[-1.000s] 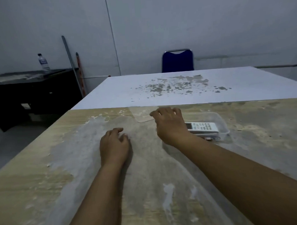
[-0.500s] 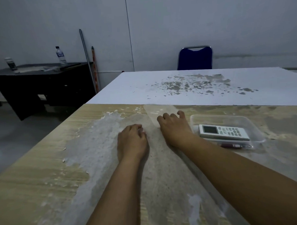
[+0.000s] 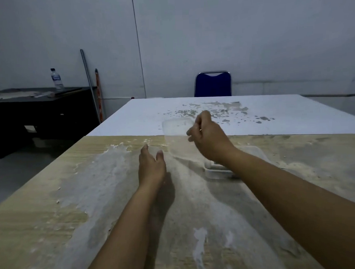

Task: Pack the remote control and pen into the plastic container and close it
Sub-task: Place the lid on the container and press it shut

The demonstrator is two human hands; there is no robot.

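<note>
My right hand (image 3: 208,136) holds the clear plastic lid (image 3: 177,134) by its right edge, raised and tilted above the table. The clear plastic container (image 3: 259,152) sits on the table just behind and below my right forearm, which covers most of it. Only a sliver of the white remote control (image 3: 217,163) shows inside it; the pen is hidden. My left hand (image 3: 151,165) rests flat on the table to the left of the container, fingers slightly apart, holding nothing.
The wooden table top (image 3: 54,219) is worn, with pale scraped patches. A white table (image 3: 292,114) adjoins it behind, with a blue chair (image 3: 212,84) at its far side. A dark desk (image 3: 41,111) with a water bottle (image 3: 57,79) stands at the left.
My right hand has picked the lid up off the table and lifted it. The view has shifted, and my right forearm now covers most of the container.
</note>
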